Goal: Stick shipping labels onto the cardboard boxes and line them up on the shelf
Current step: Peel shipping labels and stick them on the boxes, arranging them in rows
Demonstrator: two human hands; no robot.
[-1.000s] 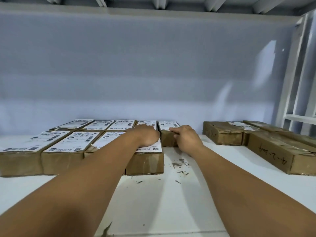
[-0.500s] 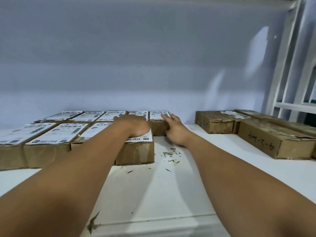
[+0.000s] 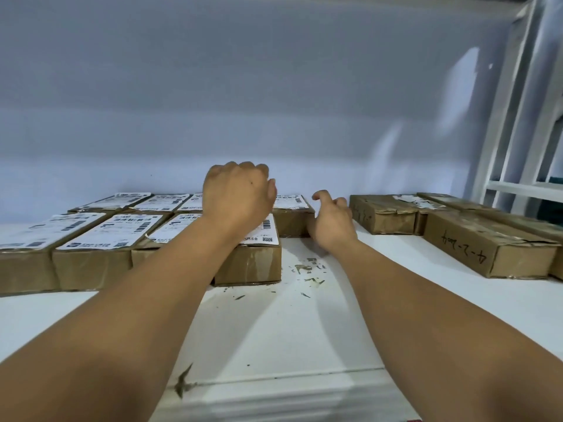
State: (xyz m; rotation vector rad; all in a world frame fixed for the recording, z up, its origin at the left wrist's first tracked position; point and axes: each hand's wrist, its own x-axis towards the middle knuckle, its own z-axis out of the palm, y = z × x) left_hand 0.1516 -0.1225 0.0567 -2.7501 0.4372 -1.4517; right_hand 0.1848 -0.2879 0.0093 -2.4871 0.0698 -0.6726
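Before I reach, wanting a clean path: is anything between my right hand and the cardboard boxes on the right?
Nothing visible does. Only bare shelf lies between the right hand and the nearest cardboard box; the scraps lie nearer the front edge.

label print (image 3: 100,236) — too small | leftmost box (image 3: 24,266) — cut by edge | left hand (image 3: 236,196) hides its fingers

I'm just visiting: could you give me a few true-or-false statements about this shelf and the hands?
1. The labelled boxes lie left of the plain boxes. True.
2. The left hand presses flat on a label. False: it is raised above the labelled boxes.
3. One plain box bears handwriting on its side. True.
4. The right hand holds a label. False: it holds nothing and is beside the end box of the back row.
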